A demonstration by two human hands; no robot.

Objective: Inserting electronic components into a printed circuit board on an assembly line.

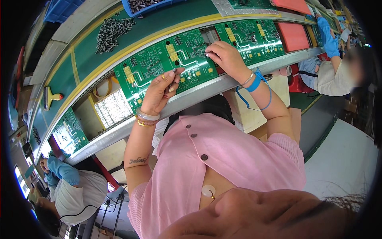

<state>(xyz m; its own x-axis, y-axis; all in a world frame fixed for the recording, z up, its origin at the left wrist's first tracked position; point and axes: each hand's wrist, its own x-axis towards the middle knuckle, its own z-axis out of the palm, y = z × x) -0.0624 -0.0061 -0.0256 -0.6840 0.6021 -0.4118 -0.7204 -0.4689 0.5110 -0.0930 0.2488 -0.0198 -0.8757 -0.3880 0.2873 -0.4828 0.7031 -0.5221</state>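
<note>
Over the near edge of a green circuit board [153,59], my left hand [161,89] is closed, with a small dark electronic component [174,70] between thumb and fingers. My right hand [229,59] is above the board's right end, thumb and forefinger pinched close to its surface. Whatever is in that pinch is too small to make out. A blue wrist strap [253,83] with a coiled cord is round my right wrist. The board carries yellow patches and small parts. A second green board [248,44] lies to the right along the same rail.
A metal rail [191,91] borders the line on my side. Beyond the boards are a heap of small leaded components [113,34], a blue bin [149,7] of parts and a yellow-handled brush [51,97]. A pink foam sheet [293,36] lies right. Co-workers sit at both sides.
</note>
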